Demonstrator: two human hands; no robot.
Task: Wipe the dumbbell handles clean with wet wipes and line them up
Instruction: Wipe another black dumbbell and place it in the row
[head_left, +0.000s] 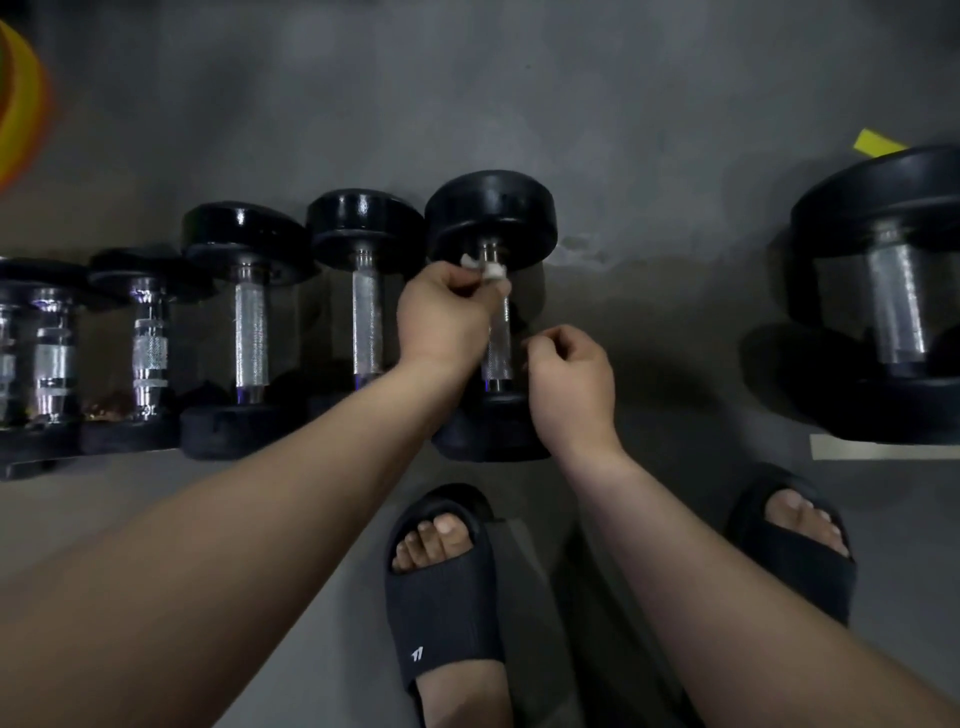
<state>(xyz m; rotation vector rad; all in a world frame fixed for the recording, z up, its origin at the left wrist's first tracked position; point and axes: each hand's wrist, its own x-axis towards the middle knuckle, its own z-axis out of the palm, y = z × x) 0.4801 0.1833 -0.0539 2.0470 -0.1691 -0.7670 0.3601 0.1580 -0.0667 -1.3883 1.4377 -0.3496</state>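
Observation:
Several black dumbbells with knurled chrome handles lie side by side on the grey floor. My left hand (445, 312) grips a white wet wipe (487, 270) against the top of the handle of the rightmost dumbbell in the row (492, 218). My right hand (569, 371) hovers just right of that handle, fingers curled and holding nothing that I can see. Dumbbells to the left (368, 312) (252, 332) (150, 338) get smaller toward the left edge.
A larger dumbbell (893, 296) lies apart at the right, over a strip of pale tape (841, 447). My feet in black slides (441, 597) (795, 545) stand close below the row. A yellow-orange object (21, 104) is at the top left.

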